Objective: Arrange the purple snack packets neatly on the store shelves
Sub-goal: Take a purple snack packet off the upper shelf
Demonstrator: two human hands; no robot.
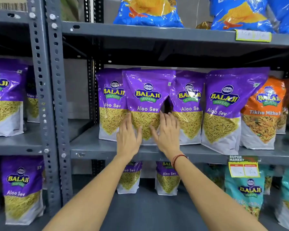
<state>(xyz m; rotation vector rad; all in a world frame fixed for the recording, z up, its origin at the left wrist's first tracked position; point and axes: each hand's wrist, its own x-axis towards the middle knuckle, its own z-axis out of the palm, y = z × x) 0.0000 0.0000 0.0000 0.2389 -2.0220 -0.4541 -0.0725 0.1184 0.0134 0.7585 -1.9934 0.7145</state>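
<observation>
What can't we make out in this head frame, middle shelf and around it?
- Lower front of the centre purple packet: covered by the left hand and right hand.
- Yellow shelf label: writing too faint.
- Lower-shelf purple packets: tops hidden by the shelf edge and forearms.
- Blue chip bags: cut off by the top edge.

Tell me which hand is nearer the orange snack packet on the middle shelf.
Right. The right hand rests on the front purple packet, two purple packets away from the orange packet. The left hand is farther left on that same packet.
</observation>
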